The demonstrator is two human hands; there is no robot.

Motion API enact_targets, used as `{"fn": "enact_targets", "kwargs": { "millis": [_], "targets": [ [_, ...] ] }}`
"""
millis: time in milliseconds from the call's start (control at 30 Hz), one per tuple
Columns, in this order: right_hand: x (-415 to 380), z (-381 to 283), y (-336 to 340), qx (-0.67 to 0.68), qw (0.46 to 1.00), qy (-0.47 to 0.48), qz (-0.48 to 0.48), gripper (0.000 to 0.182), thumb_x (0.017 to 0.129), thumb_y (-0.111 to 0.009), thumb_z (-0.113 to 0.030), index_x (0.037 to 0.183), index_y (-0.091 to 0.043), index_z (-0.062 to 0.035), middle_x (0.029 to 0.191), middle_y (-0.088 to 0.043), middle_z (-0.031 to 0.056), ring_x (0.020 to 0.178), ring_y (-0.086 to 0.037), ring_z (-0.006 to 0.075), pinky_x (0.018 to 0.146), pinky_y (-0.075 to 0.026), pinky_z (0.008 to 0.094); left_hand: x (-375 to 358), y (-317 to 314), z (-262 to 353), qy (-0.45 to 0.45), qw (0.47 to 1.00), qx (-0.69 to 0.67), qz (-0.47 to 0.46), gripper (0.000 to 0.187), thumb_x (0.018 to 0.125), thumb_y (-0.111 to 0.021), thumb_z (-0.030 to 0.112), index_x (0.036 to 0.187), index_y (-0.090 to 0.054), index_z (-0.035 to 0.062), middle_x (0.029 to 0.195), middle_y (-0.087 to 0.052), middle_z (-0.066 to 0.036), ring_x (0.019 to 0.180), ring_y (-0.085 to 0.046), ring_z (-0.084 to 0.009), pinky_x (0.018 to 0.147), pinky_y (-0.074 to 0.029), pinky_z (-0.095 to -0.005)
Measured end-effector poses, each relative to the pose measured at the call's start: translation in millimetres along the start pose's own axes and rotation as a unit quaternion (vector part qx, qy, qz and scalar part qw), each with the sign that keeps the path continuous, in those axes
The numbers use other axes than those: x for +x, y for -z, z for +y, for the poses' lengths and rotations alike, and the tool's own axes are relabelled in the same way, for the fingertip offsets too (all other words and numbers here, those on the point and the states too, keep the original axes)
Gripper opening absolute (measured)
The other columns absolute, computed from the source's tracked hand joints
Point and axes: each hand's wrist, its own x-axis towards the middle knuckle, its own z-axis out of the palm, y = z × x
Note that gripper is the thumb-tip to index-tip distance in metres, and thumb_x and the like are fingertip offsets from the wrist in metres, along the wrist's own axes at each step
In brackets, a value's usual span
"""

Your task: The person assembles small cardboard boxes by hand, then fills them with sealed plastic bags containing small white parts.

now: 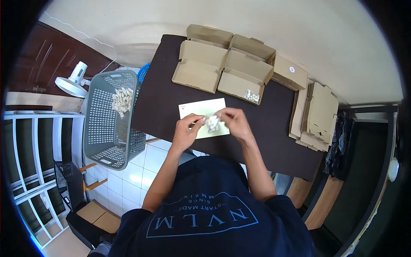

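Between my two hands is a small clear bag (213, 124) with whitish pieces in it, held above a pale sheet of paper (204, 107). My left hand (188, 130) pinches the bag's left upper edge. The fingers of my right hand (234, 123) close on its right upper edge, slightly blurred. Beyond the paper stand two open cardboard boxes; the left box (198, 73) shows nothing inside, and the right box (239, 83) has a similar small bag (252, 96) in its near right corner.
A dark table (158, 94) bears everything. Left of it stands a grey basket (100, 120) with a heap of whitish packets (122, 101). A closed box (290, 72) and flattened cardboard (321, 111) are on the right. A white fan (73, 83) stands at the far left.
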Motion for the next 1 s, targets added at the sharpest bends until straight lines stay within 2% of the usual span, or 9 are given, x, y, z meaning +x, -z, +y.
{"fn": "enact_targets", "kwargs": {
  "millis": [100, 300, 367, 400, 467, 567, 700, 867, 1000],
  "targets": [
    [29, 11, 49, -0.100, 0.983, 0.063, 0.138, 0.013, 0.090, -0.062, -0.009, 0.091, -0.070, 0.0010, 0.073, -0.067, 0.0031, 0.063, -0.059, 0.0092, 0.056, -0.046, 0.0264, 3, 14, -2, 0.065, 0.997, -0.021, -0.023, 0.035, 0.090, -0.062, 0.004, 0.125, -0.059, 0.0021, 0.088, -0.065, -0.002, 0.082, -0.059, -0.0082, 0.071, -0.048, -0.0246],
    [95, 10, 157, -0.129, 0.977, 0.012, 0.171, 0.016, 0.095, -0.056, -0.013, 0.094, -0.065, 0.0011, 0.072, -0.064, 0.0068, 0.061, -0.066, 0.0111, 0.040, -0.048, 0.0274, -14, 75, -33, 0.125, 0.987, -0.009, 0.101, 0.025, 0.092, -0.062, 0.015, 0.114, -0.065, 0.0035, 0.094, -0.068, -0.005, 0.084, -0.061, -0.0113, 0.075, -0.049, -0.0261],
    [113, 12, 175, -0.323, 0.938, -0.063, 0.114, 0.014, 0.092, -0.056, -0.011, 0.091, -0.063, 0.0008, 0.079, -0.067, 0.0132, 0.065, -0.069, 0.0217, 0.050, -0.053, 0.0356, -29, 91, -43, 0.153, 0.980, -0.015, 0.128, 0.025, 0.092, -0.062, 0.016, 0.114, -0.065, 0.0034, 0.094, -0.068, -0.005, 0.084, -0.061, -0.0115, 0.074, -0.049, -0.0261],
    [121, 22, 182, -0.325, 0.937, -0.064, 0.112, 0.014, 0.092, -0.056, -0.011, 0.091, -0.063, 0.0008, 0.079, -0.067, 0.0132, 0.065, -0.069, 0.0217, 0.050, -0.053, 0.0356, -39, 98, -49, 0.183, 0.971, -0.019, 0.152, 0.025, 0.092, -0.062, 0.017, 0.113, -0.066, 0.0033, 0.094, -0.068, -0.005, 0.084, -0.061, -0.0116, 0.073, -0.049, -0.0260],
    [140, 48, 191, -0.553, 0.824, 0.092, 0.089, 0.015, 0.087, -0.056, -0.010, 0.093, -0.065, 0.0007, 0.086, -0.068, 0.0211, 0.080, -0.068, 0.0381, 0.071, -0.055, 0.0460, -56, 112, -75, 0.190, 0.968, -0.014, 0.163, 0.025, 0.092, -0.062, 0.018, 0.112, -0.066, 0.0031, 0.093, -0.068, -0.005, 0.084, -0.061, -0.0118, 0.072, -0.049, -0.0261],
    [155, 66, 188, -0.594, 0.803, 0.027, 0.043, 0.016, 0.085, -0.055, -0.010, 0.094, -0.066, -0.0029, 0.101, -0.066, 0.0208, 0.097, -0.062, 0.0440, 0.084, -0.050, 0.0499, -74, 122, -86, 0.211, 0.964, 0.016, 0.161, 0.027, 0.093, -0.061, 0.021, 0.114, -0.065, 0.0036, 0.096, -0.067, -0.005, 0.087, -0.062, -0.0131, 0.073, -0.050, -0.0272],
    [156, 66, 176, -0.623, 0.782, 0.003, 0.025, 0.016, 0.085, -0.055, -0.010, 0.094, -0.067, -0.0041, 0.108, -0.063, 0.0205, 0.098, -0.062, 0.0419, 0.084, -0.050, 0.0499, -80, 128, -92, 0.229, 0.962, 0.041, 0.142, 0.031, 0.094, -0.060, 0.024, 0.117, -0.064, 0.0035, 0.097, -0.066, -0.006, 0.089, -0.063, -0.0145, 0.075, -0.051, -0.0284],
    [136, 47, 159, -0.562, 0.807, 0.044, 0.178, 0.017, 0.082, -0.058, -0.009, 0.095, -0.066, -0.0025, 0.106, -0.063, 0.0211, 0.098, -0.062, 0.0413, 0.083, -0.050, 0.0502, -73, 147, -98, 0.194, 0.970, 0.043, 0.141, 0.026, 0.094, -0.060, 0.019, 0.113, -0.065, 0.0022, 0.091, -0.066, -0.005, 0.084, -0.062, -0.0125, 0.073, -0.050, -0.0269],
    [129, 60, 159, -0.596, 0.788, -0.019, 0.154, 0.020, 0.080, -0.060, -0.007, 0.099, -0.067, -0.0039, 0.103, -0.065, 0.0211, 0.099, -0.062, 0.0401, 0.085, -0.050, 0.0479, -49, 186, -91, 0.160, 0.970, -0.031, 0.180, 0.022, 0.096, -0.058, 0.013, 0.112, -0.064, -0.0007, 0.088, -0.065, -0.005, 0.079, -0.060, -0.0102, 0.071, -0.049, -0.0237]
  ]
}}
